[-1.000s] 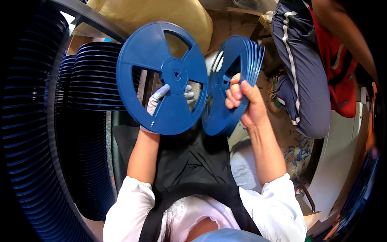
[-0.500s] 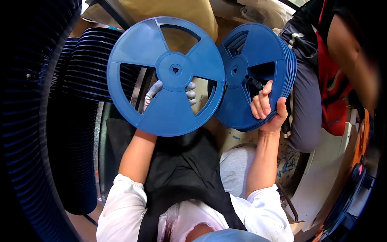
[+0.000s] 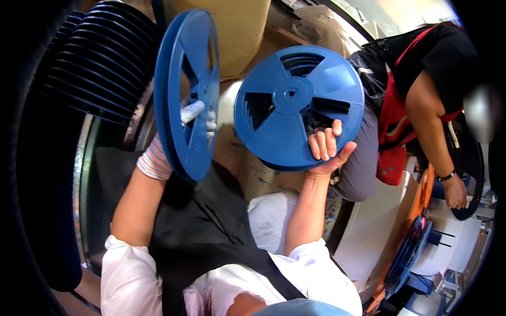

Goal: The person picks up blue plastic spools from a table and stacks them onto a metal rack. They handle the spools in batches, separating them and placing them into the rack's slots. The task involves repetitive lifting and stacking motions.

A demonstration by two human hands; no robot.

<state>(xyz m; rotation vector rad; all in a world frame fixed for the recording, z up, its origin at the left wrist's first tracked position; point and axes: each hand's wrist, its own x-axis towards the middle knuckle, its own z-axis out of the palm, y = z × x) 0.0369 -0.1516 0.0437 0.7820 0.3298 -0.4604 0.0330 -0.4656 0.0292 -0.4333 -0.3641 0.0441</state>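
Note:
My left hand (image 3: 194,112), in a pale striped knit glove, grips a large blue plastic reel (image 3: 198,150). The reel is turned nearly edge-on, so both its flanges show with a gap between them. Gloved fingers come through the cut-out windows around one spoke. My bare right hand (image 3: 331,150) holds a stack of similar blue reels (image 3: 334,76) by the lower right rim, fingers over the front face and thumb along the edge. The front reel of that stack faces me, with its round hub and wedge-shaped windows. How many reels lie behind it is hidden.
Long rows of dark blue reels (image 3: 103,58) line the left side. A yellowish sack (image 3: 237,37) stands at the back. At the right, a co-worker bends over, a hand (image 3: 456,195) by a dark disc. Below are an orange bar (image 3: 414,203) and more blue reels (image 3: 408,253).
The reel in my left hand has turned from face-on to nearly edge-on and shifted left. The stack in my right hand has moved left and now faces me more. My view has swung rightward.

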